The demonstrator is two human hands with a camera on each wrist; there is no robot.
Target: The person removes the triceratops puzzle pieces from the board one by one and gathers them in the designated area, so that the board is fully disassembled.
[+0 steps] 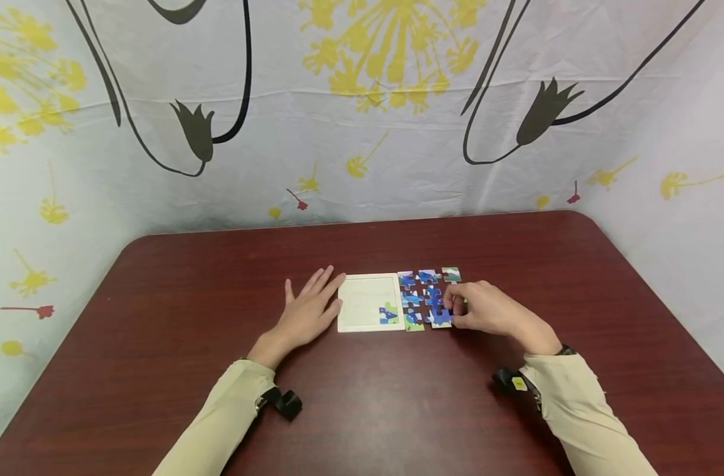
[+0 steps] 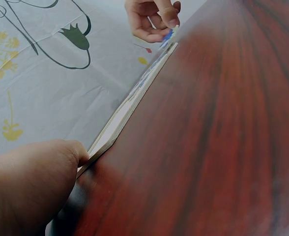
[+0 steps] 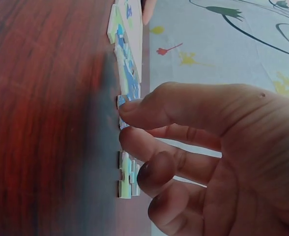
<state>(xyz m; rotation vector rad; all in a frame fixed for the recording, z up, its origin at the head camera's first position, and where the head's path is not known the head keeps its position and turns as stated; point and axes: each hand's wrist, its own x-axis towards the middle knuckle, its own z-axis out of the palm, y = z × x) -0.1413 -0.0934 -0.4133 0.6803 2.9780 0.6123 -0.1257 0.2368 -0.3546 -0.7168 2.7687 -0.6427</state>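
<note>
A square puzzle tray (image 1: 369,329) with a pale wooden border lies flat on the table. One blue-and-green jigsaw piece (image 1: 388,314) sits in its lower right corner. My left hand (image 1: 305,314) is spread with straight fingers, its fingertips and thumb touching the tray's left edge. Right of the tray, several loose jigsaw pieces (image 1: 410,299) lie in a close group. At their right side my right hand (image 1: 486,307) pinches a blue jigsaw piece (image 3: 122,104) between thumb and forefinger, low over the table. Its fingers partly hide that piece and its neighbours.
The dark red wooden table (image 1: 373,396) extends around the tray on every side. A pale cloth (image 1: 266,165) with yellow and grey flower prints hangs behind it. A black wrist camera (image 1: 289,404) is strapped to the left wrist, another (image 1: 504,379) to the right.
</note>
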